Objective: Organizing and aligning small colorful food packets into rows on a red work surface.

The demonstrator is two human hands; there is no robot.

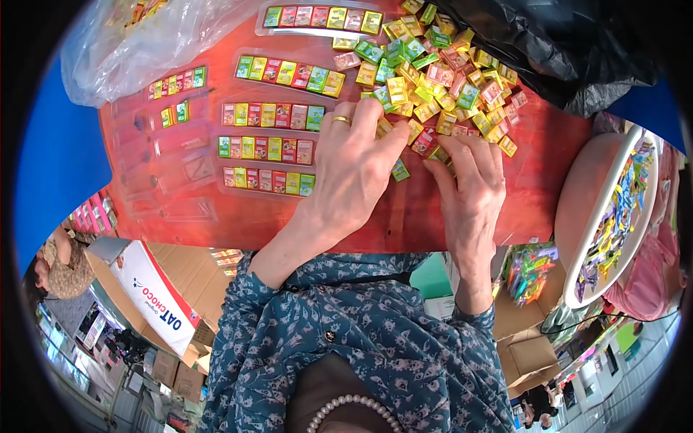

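Note:
Small yellow, green, red and pink boxes lie in a loose pile (440,79) on the red table (404,224). My left hand (354,159), a ring on one finger, is curled at the pile's near left edge; its fingertips are partly hidden, so I cannot make out what they hold. At the near right edge, my right hand (473,177) pinches a small box (438,154) between thumb and fingers. One green box (400,170) lies between the hands. Left of the pile, clear plastic trays (273,180) hold rows of boxes, with one filled tray (321,19) farthest away.
Clear trays (173,169) overlap at the left, two holding boxes. A clear plastic bag (108,54) and a black bag (556,58) border the far side. A white basin (577,267) of colourful wrapped pieces stands right; a cardboard box (184,270) sits below left. Other people are nearby.

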